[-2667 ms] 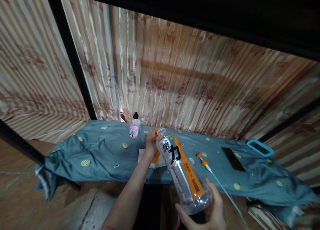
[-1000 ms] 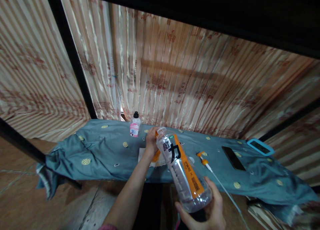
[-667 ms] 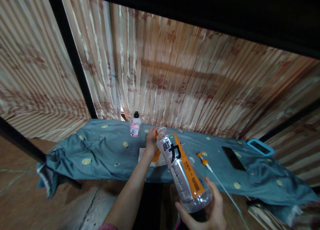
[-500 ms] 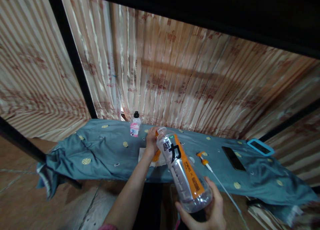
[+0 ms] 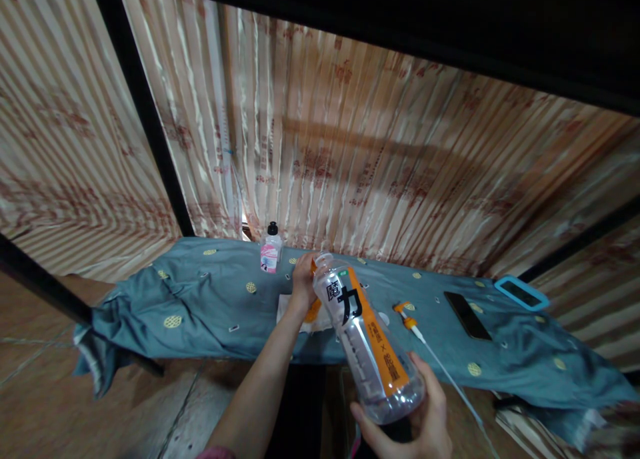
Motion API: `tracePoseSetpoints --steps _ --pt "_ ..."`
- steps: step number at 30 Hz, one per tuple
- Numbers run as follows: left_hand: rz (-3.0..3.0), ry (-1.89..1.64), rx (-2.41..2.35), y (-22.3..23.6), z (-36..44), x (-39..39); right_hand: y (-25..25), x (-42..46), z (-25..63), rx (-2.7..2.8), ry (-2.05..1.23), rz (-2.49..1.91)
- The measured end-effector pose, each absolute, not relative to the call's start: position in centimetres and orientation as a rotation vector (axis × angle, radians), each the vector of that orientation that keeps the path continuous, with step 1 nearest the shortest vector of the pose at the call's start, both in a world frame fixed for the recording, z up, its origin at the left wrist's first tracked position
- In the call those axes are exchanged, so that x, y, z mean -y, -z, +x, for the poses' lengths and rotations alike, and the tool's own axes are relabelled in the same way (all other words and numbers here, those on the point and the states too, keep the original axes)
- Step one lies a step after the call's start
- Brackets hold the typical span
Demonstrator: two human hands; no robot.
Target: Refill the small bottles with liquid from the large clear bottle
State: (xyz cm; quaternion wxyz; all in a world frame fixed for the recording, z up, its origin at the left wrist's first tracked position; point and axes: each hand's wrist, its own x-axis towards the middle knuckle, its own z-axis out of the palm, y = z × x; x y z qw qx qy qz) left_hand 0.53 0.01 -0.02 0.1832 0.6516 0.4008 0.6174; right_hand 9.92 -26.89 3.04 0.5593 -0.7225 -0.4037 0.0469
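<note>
A large clear plastic bottle (image 5: 355,339) with an orange and silver label lies tilted in front of me, its mouth pointing up and away to the left. My right hand (image 5: 413,412) is wrapped round its base. At the bottle's mouth, my left hand (image 5: 304,279) is closed round an orange container (image 5: 313,311), mostly hidden behind the hand and bottle. A white cloth or paper (image 5: 284,306) lies under the container. Right of the bottle rests an orange pump head (image 5: 410,323) with a long whitish tube that hangs past the front edge.
A small clear bottle (image 5: 271,252) with a black cap and pink label stands at the back. A dark phone (image 5: 467,316) and a blue-framed object (image 5: 521,293) lie to the right on the patterned blue-green cloth (image 5: 210,312). Black posts (image 5: 145,106) and striped curtains (image 5: 350,139) enclose the surface.
</note>
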Motion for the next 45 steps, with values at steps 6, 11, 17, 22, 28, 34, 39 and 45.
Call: tracePoseSetpoints --steps 6,11,17,22,28,34,39,45 --pt "1.832 -1.746 -1.135 -0.06 0.54 0.05 -2.73 26.94 10.14 0.952 -0.115 -1.694" --pt "1.821 -1.716 -1.176 -0.18 0.57 0.12 -2.66 27.02 10.29 0.957 -0.126 -1.679" --pt "1.823 -1.684 -1.187 -0.51 0.43 0.34 -2.67 27.0 10.29 0.95 -0.14 -1.684" --pt "1.819 -1.712 -1.154 -0.45 0.44 0.36 -2.67 27.0 10.25 0.968 -0.1 -1.682" --pt "1.809 -1.71 -1.173 -0.24 0.54 0.18 -2.67 26.97 10.3 0.951 -0.13 -1.692" --pt "1.828 -1.687 -1.173 -0.21 0.52 0.1 -2.85 26.92 10.25 0.98 -0.118 -1.668" --pt "1.823 -1.71 -1.189 -0.14 0.62 0.03 -2.81 27.04 10.25 0.975 -0.12 -1.678" --pt "1.821 -1.704 -1.173 -0.19 0.51 0.11 -2.89 27.03 10.23 0.961 -0.126 -1.694"
